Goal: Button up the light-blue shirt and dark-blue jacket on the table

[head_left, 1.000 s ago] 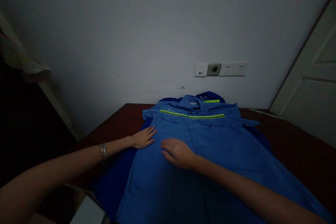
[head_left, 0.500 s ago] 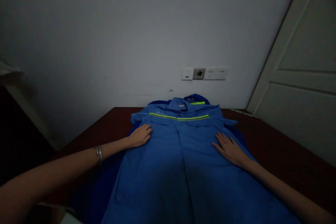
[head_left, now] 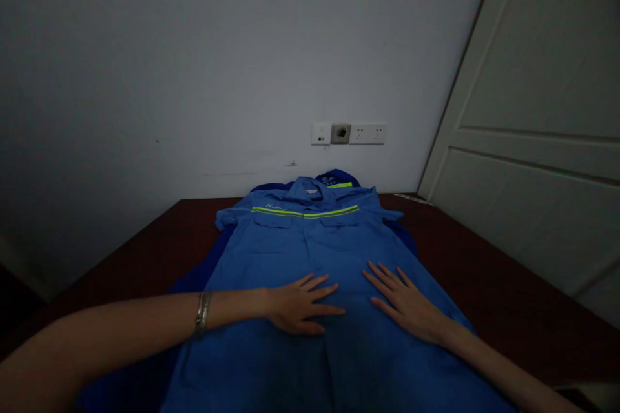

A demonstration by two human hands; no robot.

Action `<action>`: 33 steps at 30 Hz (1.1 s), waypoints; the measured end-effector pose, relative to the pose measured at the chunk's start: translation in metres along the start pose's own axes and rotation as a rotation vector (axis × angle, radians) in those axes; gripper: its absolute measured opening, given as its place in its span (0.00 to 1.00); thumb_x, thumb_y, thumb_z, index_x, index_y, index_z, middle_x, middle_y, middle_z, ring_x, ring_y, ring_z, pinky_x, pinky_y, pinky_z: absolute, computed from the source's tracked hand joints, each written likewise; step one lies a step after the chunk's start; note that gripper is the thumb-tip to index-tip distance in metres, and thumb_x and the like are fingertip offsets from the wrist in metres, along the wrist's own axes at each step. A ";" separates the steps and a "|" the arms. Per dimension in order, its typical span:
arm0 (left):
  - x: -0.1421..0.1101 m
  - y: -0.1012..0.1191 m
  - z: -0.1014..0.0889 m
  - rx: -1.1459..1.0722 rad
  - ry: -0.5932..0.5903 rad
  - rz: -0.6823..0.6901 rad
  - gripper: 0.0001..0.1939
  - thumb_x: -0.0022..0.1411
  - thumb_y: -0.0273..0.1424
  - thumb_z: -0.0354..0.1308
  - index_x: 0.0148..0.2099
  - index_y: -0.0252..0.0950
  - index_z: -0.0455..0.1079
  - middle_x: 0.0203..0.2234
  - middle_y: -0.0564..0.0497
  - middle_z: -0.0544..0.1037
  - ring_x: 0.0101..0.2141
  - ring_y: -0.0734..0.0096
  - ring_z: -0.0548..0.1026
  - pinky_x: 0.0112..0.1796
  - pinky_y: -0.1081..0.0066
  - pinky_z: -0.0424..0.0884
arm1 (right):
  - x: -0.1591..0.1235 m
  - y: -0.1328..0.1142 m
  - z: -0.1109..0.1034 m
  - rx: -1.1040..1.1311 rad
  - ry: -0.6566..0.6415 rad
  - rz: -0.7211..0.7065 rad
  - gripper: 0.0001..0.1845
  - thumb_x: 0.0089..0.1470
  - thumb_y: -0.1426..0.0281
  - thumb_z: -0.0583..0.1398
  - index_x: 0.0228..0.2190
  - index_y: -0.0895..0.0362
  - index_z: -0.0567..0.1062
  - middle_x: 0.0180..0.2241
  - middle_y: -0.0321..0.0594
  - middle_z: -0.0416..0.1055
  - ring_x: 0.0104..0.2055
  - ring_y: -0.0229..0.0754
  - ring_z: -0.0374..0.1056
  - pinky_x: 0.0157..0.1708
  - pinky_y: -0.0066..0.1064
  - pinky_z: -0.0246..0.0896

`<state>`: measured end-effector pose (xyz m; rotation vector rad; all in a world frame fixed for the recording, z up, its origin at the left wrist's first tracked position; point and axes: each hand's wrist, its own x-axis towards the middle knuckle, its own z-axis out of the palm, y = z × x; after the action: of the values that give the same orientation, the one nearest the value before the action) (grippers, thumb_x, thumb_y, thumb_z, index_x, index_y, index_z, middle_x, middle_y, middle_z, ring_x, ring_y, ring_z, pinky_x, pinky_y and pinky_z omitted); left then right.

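Observation:
A light blue short-sleeved work shirt [head_left: 271, 251] lies face up and spread out, its collar toward the wall and a yellow-green stripe across the chest. Flat on the middle of the shirt rests my left hand [head_left: 303, 305], fingers spread over the button placket. My right hand [head_left: 404, 303] lies on the shirt's right side, its fingers also stretched out and apart. Beneath the shirt is a darker blue garment [head_left: 194, 277], showing along both sides. Part of it with a yellow-green stripe shows behind the collar. The shirt's lower end runs into shadow.
The garments lie on a dark reddish-brown table [head_left: 155, 232] against a grey-white wall [head_left: 194, 77]. Wall sockets [head_left: 367, 134] sit above the table's back edge. A pale panelled door [head_left: 527, 129] stands on the right. A thin flat strip [head_left: 414, 198] lies near the back right corner.
My left hand has moved from the shirt's left edge to its middle, its fingers now spread. My right hand is lower on the shirt. The view has turned slightly right.

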<state>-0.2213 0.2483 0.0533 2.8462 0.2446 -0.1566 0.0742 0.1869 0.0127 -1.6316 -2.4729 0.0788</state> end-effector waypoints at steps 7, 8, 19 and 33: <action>-0.006 -0.005 0.000 -0.035 -0.023 -0.003 0.28 0.61 0.42 0.46 0.63 0.48 0.46 0.63 0.51 0.37 0.61 0.49 0.34 0.56 0.45 0.40 | -0.071 0.060 0.020 -0.055 0.066 0.369 0.38 0.55 0.49 0.42 0.60 0.57 0.47 0.62 0.44 0.40 0.63 0.48 0.37 0.59 0.52 0.35; -0.006 -0.005 0.000 -0.035 -0.023 -0.006 0.29 0.61 0.42 0.47 0.63 0.48 0.47 0.63 0.50 0.37 0.61 0.50 0.34 0.56 0.45 0.39 | -0.080 0.065 0.022 -0.043 0.069 0.392 0.38 0.55 0.49 0.41 0.60 0.58 0.47 0.62 0.45 0.41 0.63 0.48 0.38 0.59 0.52 0.35; 0.000 -0.002 -0.015 -0.053 0.022 -0.029 0.31 0.62 0.44 0.44 0.64 0.40 0.45 0.60 0.44 0.54 0.59 0.54 0.51 0.55 0.55 0.52 | -0.080 0.073 0.000 -0.057 0.142 0.427 0.40 0.53 0.48 0.42 0.59 0.60 0.52 0.61 0.47 0.44 0.62 0.52 0.41 0.58 0.53 0.37; -0.002 -0.173 -0.107 0.105 0.308 -0.693 0.15 0.58 0.32 0.45 0.36 0.33 0.72 0.33 0.46 0.77 0.33 0.67 0.73 0.35 0.72 0.65 | 0.126 0.069 -0.092 -0.101 0.222 0.133 0.26 0.56 0.62 0.47 0.51 0.64 0.64 0.56 0.53 0.57 0.56 0.50 0.56 0.54 0.39 0.53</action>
<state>-0.2462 0.4424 0.1098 2.7455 1.3101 0.1405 0.1044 0.3251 0.1087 -1.7389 -2.2355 -0.2024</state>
